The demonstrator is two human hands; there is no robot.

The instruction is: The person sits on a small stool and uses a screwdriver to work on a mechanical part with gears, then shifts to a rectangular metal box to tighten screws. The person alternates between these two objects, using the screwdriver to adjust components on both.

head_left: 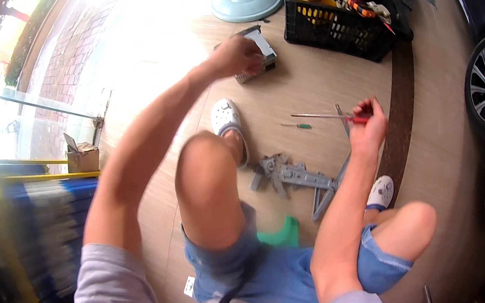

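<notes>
The screwdriver shaft (320, 115) looks shiny metal, the crate (326, 43) matt plastic.

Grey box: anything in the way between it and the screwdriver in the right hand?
Only the left hand, which covers part of the grey box in this view. Otherwise, just floor shows between the box and the tip of the red screwdriver in the right hand.

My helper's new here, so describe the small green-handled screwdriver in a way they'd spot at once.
Find the big black crate, then look across the floor toward the grey metal bracket. Between them, left of the person's right hand, lies a small screwdriver. Its green handle sets it apart from the longer red-handled screwdriver in that hand.
</notes>
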